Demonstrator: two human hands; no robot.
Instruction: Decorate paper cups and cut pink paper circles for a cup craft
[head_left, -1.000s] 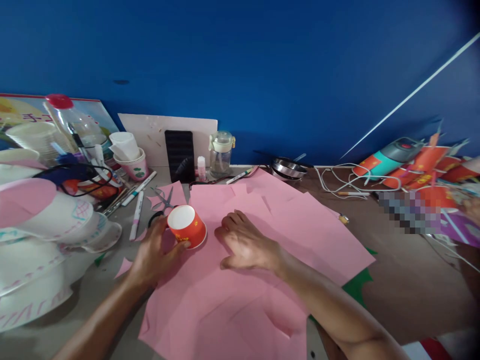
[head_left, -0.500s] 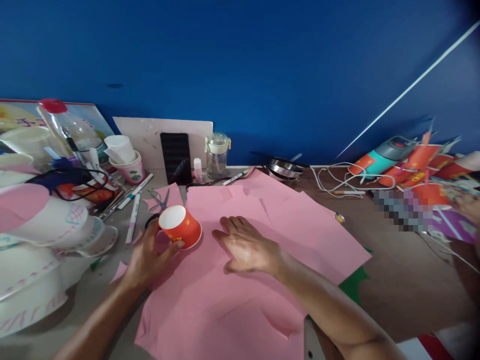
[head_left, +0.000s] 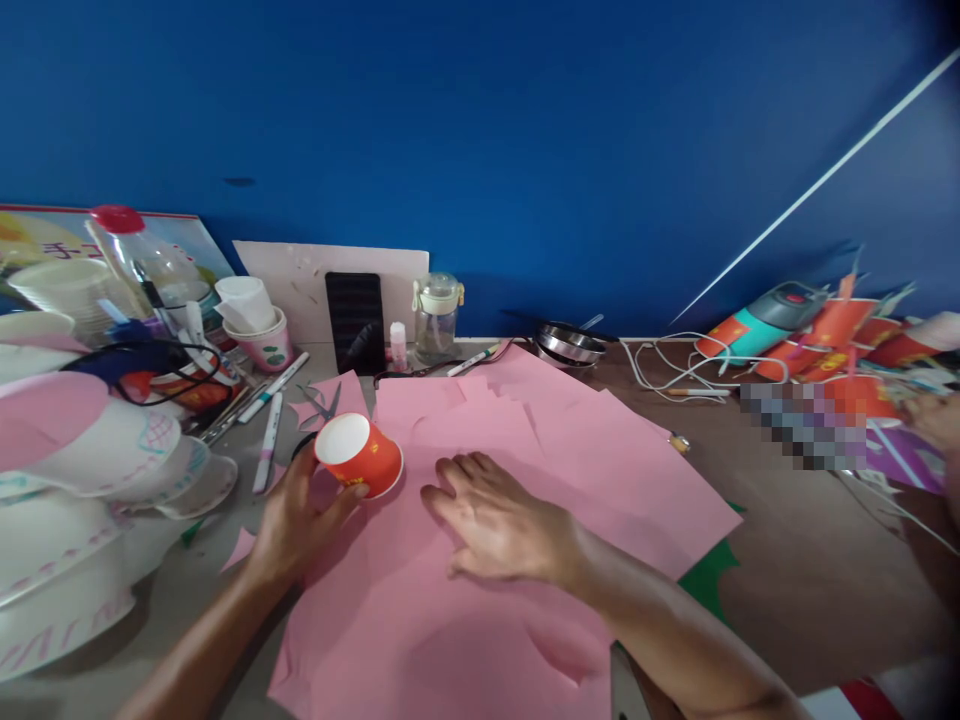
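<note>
A red paper cup [head_left: 373,465] with a white inside lies tilted on the pink paper [head_left: 450,620], its mouth facing up and left. My left hand [head_left: 304,515] grips it, the thumb on the near side and the fingers behind. To the right of the cup, my right hand [head_left: 499,515] rests palm down on the pink sheets, its fingers apart and holding nothing. Scissors [head_left: 324,408] lie just behind the cup, their dark handle partly hidden by it.
White decorated cups and bowls [head_left: 60,570] crowd the left side. Markers [head_left: 268,440], a phone [head_left: 355,320], a glue stick [head_left: 397,345] and a glass jar [head_left: 436,318] stand or lie behind. Cables [head_left: 667,370], red cups [head_left: 862,400] and another person's hand [head_left: 930,420] are at right.
My right hand has slid slightly toward me over the pink paper. My left hand still grips the red cup, which has hardly moved. The view has shifted a little.
</note>
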